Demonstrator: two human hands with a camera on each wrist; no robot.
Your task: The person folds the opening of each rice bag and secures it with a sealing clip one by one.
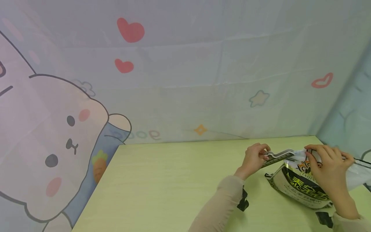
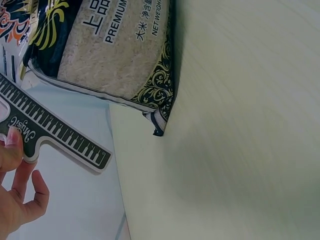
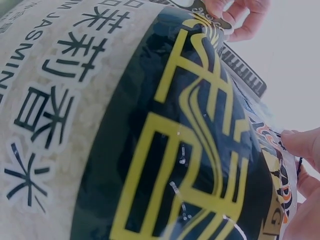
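Observation:
A clear plastic bag of jasmine rice [image 1: 304,190], with a black and yellow label, lies at the right side of the table. My right hand [image 1: 331,166] pinches the bag's loose top edge between thumb and fingers; these fingers also show at the right of the right wrist view. Just left of the bag's mouth, my left hand [image 1: 253,158] holds a dark, white-edged flat ruler [image 2: 62,132] by its wavy side. Piano keys and the word "Music" are printed on it. Its far end overlaps the bag's top in the head view.
The pale yellow-green table [image 1: 162,180] runs to a hanging cloth backdrop [image 1: 185,64] printed with hearts and a cartoon rabbit. More cloth [image 1: 356,106] hangs at the right. A black wrist mount [image 1: 243,201] sits at the left sleeve.

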